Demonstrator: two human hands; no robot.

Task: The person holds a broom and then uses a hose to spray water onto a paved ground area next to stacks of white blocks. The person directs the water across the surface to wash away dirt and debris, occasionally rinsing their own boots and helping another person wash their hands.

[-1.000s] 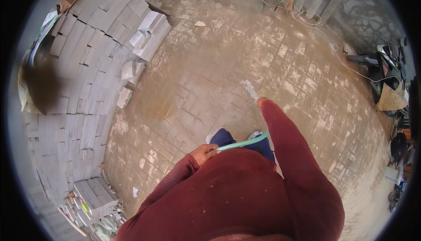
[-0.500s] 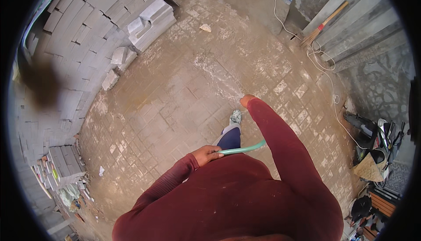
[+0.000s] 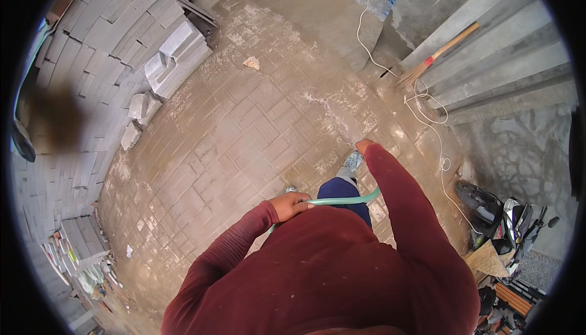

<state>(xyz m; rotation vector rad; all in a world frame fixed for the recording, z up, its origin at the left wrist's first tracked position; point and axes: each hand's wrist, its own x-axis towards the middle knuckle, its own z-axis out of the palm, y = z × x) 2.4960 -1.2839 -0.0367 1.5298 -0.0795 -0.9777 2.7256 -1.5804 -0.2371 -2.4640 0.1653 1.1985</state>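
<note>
Head view
Left hand point(image 3: 292, 204): at about 6 o'clock, just below centre — fingers wrapped tight around the green hose point(image 3: 342, 200).
Green hose: runs rightward across the body toward 4 o'clock, behind the right sleeve.
Right hand point(image 3: 363, 145): mostly hidden by its sleeve — cannot tell its grip.
Broom point(image 3: 434, 58): leaning at 2 o'clock.
Grey block stack point(image 3: 110, 36): at 10 o'clock.

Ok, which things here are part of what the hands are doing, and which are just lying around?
In use:
left hand, gripping the green hose
right hand, on the hose's far end

Lying about:
broom
white cord
stacked grey blocks
motorbike
</note>
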